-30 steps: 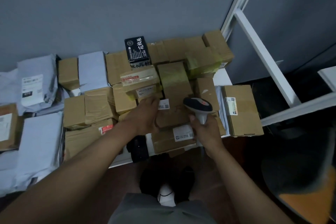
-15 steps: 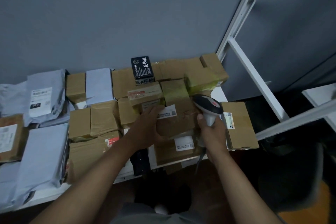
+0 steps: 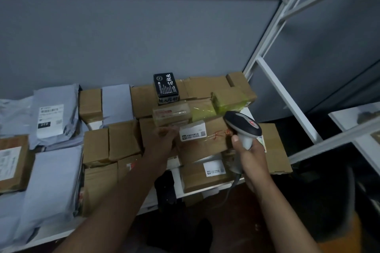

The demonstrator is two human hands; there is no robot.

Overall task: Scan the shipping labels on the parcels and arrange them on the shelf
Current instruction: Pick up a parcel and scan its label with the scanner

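Parcel [image 3: 202, 141] with white label [image 3: 192, 133], now raised off the shelf [image 3: 213, 188] pile compared with 1 second ago. Left hand [image 3: 164, 139] fingers curled on its left edge; right hand [image 3: 249, 150] gripping scanner [image 3: 242, 127] beside label. Probably ready for scanning.

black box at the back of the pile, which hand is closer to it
Left. The left hand grips a parcel just below the black box; the right hand holds the scanner farther right.

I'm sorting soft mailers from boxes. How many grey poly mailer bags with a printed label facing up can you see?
1: the labelled grey mailer at the shelf's far left. Other grey mailers show no label; theirs may be hidden underneath.
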